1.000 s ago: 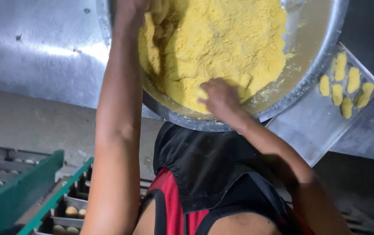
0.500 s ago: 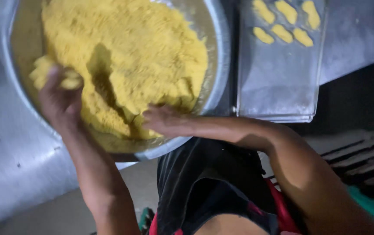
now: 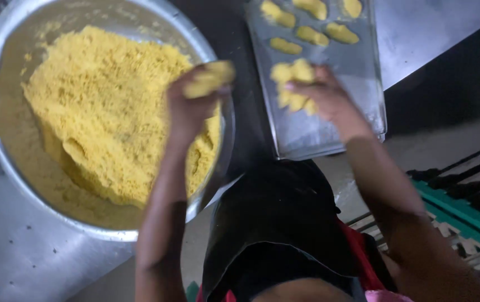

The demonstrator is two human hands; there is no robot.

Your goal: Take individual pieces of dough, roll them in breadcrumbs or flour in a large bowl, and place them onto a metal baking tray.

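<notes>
Nearest the camera, a black cloth (image 3: pixel 276 223) with a red edge is hanging over the person's front, just this side of the big round metal bowl (image 3: pixel 5 162). To the right of the bowl and lower down, green plastic crates (image 3: pixel 463 215) are sitting on a dim floor. The scuffed, dull steel counter (image 3: pixel 22 263) is carrying the bowl, which is holding a crumbly yellow mound of dough (image 3: pixel 100 117). Over the bowl's right rim, the left hand (image 3: pixel 192 103) is clenching a small pressed yellow lump (image 3: pixel 209 78). Just right of the bowl, the right hand (image 3: pixel 321 95) is gripping a loose yellow clump (image 3: pixel 293 84) above the flat rectangular metal tray (image 3: pixel 357 72). Beyond that hand, at the tray's far end, small oval yellow pieces (image 3: pixel 310 25) are lying in rows. Farther right of the tray, the steel surface is catching pale light, with dark shadow below it.
</notes>
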